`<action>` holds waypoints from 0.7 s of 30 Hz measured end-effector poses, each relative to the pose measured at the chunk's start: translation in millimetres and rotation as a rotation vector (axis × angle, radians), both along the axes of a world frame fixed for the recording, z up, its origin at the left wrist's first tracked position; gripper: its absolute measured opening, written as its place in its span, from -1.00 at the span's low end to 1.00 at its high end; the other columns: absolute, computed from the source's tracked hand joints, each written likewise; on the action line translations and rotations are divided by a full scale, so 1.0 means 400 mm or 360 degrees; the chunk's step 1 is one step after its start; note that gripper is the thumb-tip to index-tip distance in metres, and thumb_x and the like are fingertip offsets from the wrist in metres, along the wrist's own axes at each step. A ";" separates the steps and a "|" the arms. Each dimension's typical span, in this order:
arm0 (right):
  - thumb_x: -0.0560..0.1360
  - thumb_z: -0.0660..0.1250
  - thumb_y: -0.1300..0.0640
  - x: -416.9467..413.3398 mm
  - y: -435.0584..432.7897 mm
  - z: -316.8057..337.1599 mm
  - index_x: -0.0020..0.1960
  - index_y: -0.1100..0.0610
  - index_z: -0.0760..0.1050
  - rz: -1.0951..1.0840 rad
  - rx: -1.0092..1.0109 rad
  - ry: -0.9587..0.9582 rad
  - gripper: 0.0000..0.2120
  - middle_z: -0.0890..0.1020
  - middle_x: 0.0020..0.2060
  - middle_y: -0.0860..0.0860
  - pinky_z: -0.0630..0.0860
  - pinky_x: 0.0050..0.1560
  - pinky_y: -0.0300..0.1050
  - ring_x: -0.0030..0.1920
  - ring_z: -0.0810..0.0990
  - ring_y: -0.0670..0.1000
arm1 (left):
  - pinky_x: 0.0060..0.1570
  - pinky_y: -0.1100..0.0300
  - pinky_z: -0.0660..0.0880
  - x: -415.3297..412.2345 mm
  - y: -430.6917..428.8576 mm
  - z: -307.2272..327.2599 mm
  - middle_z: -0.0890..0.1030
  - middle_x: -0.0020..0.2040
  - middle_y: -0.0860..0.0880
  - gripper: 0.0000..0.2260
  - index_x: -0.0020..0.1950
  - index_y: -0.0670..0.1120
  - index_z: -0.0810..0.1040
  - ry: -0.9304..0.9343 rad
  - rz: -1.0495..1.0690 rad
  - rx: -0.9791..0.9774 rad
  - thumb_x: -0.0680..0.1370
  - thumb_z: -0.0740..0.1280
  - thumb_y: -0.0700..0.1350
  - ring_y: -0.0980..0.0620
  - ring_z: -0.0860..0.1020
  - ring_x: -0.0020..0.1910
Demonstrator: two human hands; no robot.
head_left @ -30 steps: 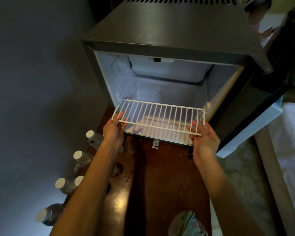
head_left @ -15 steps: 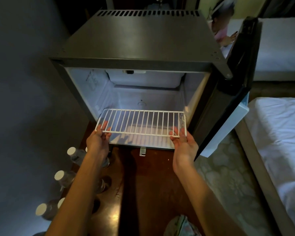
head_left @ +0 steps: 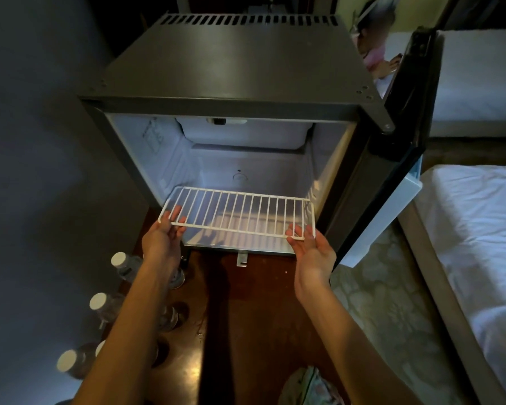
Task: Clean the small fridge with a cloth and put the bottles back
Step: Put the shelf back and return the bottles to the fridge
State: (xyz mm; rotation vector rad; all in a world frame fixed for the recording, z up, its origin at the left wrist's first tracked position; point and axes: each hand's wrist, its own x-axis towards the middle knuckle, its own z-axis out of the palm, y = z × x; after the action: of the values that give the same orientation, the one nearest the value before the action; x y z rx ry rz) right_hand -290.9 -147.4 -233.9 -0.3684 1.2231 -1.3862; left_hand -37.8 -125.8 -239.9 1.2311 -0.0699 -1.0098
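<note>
White wire shelf (head_left: 240,214), half inside the fridge (head_left: 246,68), rests on both spread grips, left hand (head_left: 161,241) and right hand (head_left: 313,252); bottles (head_left: 123,263) stand outside. Refitting it seemingly needs a level push inward.

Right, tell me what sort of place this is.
Probably a hotel or guest bedroom: a small fridge stands open next to beds made up in white, and water bottles stand grouped beside it.
</note>
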 end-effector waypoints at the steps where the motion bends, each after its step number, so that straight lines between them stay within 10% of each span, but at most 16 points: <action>1: 0.66 0.19 0.21 0.002 -0.008 -0.002 0.11 0.14 0.54 -0.0005 -0.0009 0.0016 -0.85 0.68 0.04 0.16 0.60 -0.16 -0.24 0.00 0.70 0.10 | -0.06 0.25 0.52 -0.002 0.001 0.004 0.67 0.11 0.02 -0.76 0.34 -0.13 0.42 0.0004 -0.0007 0.0000 0.70 0.11 -0.20 0.13 0.66 0.02; 21: 0.66 0.20 0.16 0.048 -0.101 -0.049 0.28 0.23 0.51 0.0037 0.0006 -0.0106 -0.74 0.67 0.11 0.09 0.60 0.16 -0.07 0.08 0.68 0.02 | -0.12 0.21 0.59 -0.007 -0.037 -0.012 0.68 0.08 -0.06 -0.77 0.10 -0.11 0.56 -0.0083 -0.0115 0.0081 0.70 0.13 -0.09 0.03 0.68 -0.03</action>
State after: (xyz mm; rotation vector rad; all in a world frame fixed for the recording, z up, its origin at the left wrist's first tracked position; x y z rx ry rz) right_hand -271.7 -187.9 -253.4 -0.3308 1.1633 -1.3657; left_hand -40.4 -140.8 -244.9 1.3092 -0.1313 -1.0474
